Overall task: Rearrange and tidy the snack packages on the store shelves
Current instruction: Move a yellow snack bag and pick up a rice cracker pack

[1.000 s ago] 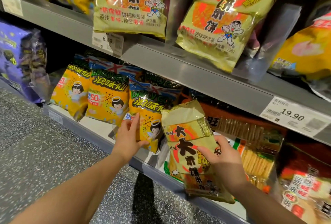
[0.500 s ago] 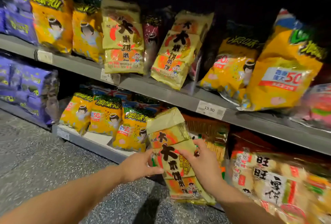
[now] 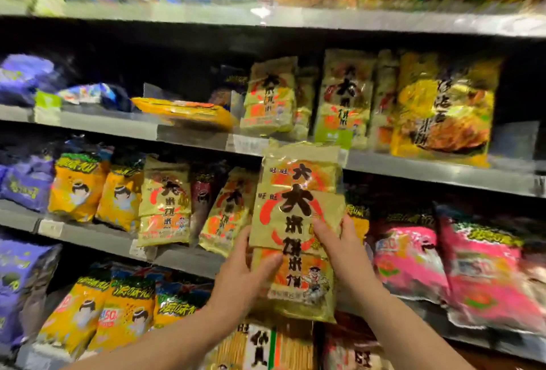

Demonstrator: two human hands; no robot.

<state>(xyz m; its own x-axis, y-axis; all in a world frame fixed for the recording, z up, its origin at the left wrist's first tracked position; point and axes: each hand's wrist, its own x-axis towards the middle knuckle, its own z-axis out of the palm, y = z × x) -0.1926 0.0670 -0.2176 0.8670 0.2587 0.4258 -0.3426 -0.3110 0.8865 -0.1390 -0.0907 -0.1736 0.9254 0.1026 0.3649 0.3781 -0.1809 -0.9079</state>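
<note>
I hold a gold rice-cracker package with large black characters upright in front of the shelves, its top reaching the edge of the second shelf. My left hand grips its lower left side. My right hand grips its right edge. Matching gold packages stand on the second shelf just above, and two more gold packs lean on the shelf below to the left.
Orange snack bags and purple bags fill the left side. Pink bags lie at the right. A flat orange pack lies on the second shelf. Cracker packs sit at the bottom.
The gold package has been lifted from the bottom shelf level up toward the second shelf. My left hand has left the orange bag and gripped the package. The view has tilted upward.
</note>
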